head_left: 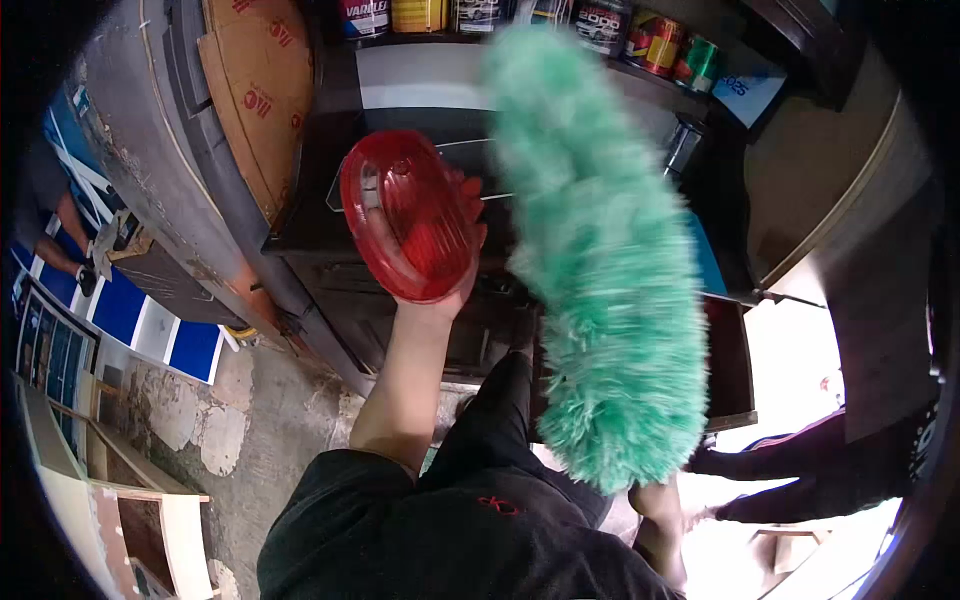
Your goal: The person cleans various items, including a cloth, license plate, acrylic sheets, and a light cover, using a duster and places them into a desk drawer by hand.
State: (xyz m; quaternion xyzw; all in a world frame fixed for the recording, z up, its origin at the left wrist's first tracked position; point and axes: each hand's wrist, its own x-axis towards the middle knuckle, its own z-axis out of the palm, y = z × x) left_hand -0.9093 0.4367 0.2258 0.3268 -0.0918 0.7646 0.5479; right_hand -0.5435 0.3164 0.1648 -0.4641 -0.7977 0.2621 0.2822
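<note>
A see-through red oval piece [408, 215], ribbed on its face, is held up left of centre by my left hand [462, 285], whose fingers curl round its right side and back. A large fluffy green duster [610, 270], blurred by motion, stands upright across the centre and right. At the duster's bottom end is my right hand [652, 497], closed on it, its fingers mostly hidden by the fibres. The red piece and the duster do not touch.
Cans [655, 42] line a shelf at the top. Below is a dark cabinet [350, 290] with an open drawer [733, 370] at right. Another person's arm [68, 225] shows at far left. Wooden frames [180, 545] stand lower left.
</note>
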